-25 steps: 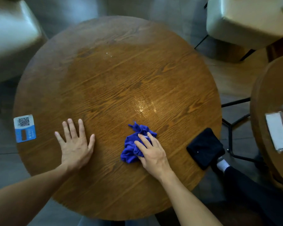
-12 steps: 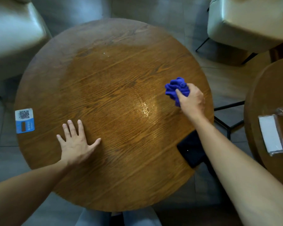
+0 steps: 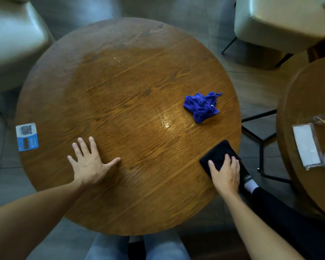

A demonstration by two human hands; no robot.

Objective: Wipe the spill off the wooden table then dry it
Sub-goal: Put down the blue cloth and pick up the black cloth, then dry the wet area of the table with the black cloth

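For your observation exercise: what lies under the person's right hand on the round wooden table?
The right hand lies on a black cloth at the wooden table's edge. The cloth's far part shows; its near part and the tabletop beneath are covered.

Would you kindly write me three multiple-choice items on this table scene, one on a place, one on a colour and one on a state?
1. Where does the crumpled cloth lie on the round table?
A. on its right part, past the shiny wet patch
B. under the left hand
C. on the sticker

2. What colour is the folded cloth under the right hand?
A. white
B. black
C. yellow

3. How is the left hand placed?
A. closed in a fist
B. pinching the sticker
C. flat on the wood, fingers spread

Answers: 1 A, since the blue cloth sits alone, to the right of the gleaming patch; 2 B, since the cloth at the table's right edge looks black; 3 C, since the palm is down on bare wood, holding nothing, apart from the QR sticker.
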